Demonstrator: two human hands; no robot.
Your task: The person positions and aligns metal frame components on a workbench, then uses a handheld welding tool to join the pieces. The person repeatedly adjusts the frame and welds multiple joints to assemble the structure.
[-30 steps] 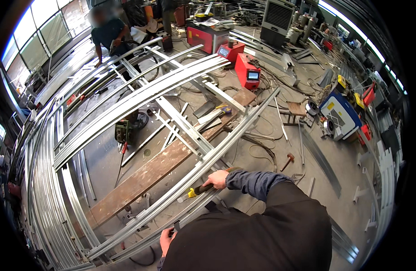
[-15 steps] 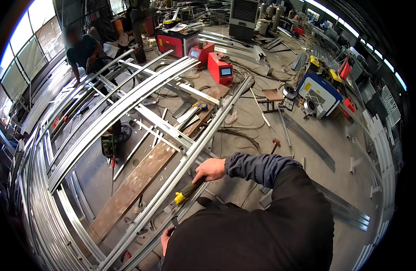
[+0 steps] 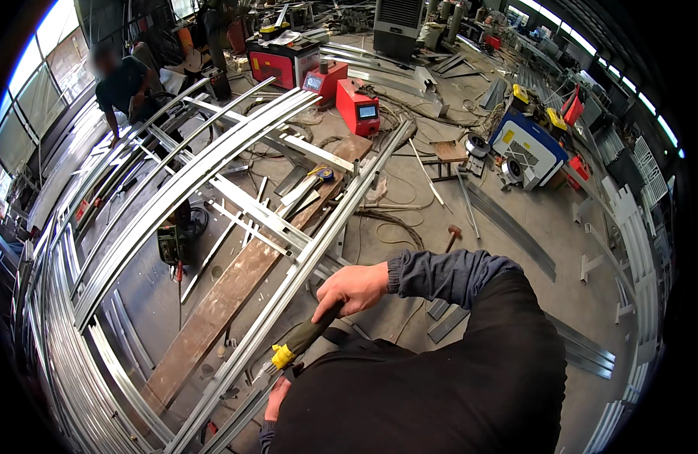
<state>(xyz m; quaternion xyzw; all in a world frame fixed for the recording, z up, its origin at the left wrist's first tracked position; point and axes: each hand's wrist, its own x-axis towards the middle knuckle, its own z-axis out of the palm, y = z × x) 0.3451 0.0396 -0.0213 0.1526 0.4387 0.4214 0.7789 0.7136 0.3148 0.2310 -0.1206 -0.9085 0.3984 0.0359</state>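
My right hand (image 3: 352, 290) is closed round the dark grip of a cylindrical hand tool with a yellow collar (image 3: 283, 356). The tool slants down to the left, its head over a long silver metal rail (image 3: 254, 399); I cannot tell whether they touch. Low in the picture, close by the tool's head, is my left hand (image 3: 276, 399), partly covered by my dark clothing. A small dark piece shows beside it, and its fingers are too hidden to read. Just beyond lies a long metal frame (image 3: 269, 219) of silver tubes and rails.
Beneath the frame runs a brown plank (image 3: 213, 321), with a tape measure (image 3: 324, 174) on it. Red machines (image 3: 356, 107) stand behind. A hammer (image 3: 453, 236), cables and metal profiles (image 3: 512, 227) lie on the floor at right. Far left, another person (image 3: 126, 87) bends over the frame.
My right hand and the tool have moved slightly left and down, toward my left hand. The whole view has shifted a little, so the background sits farther left and higher.
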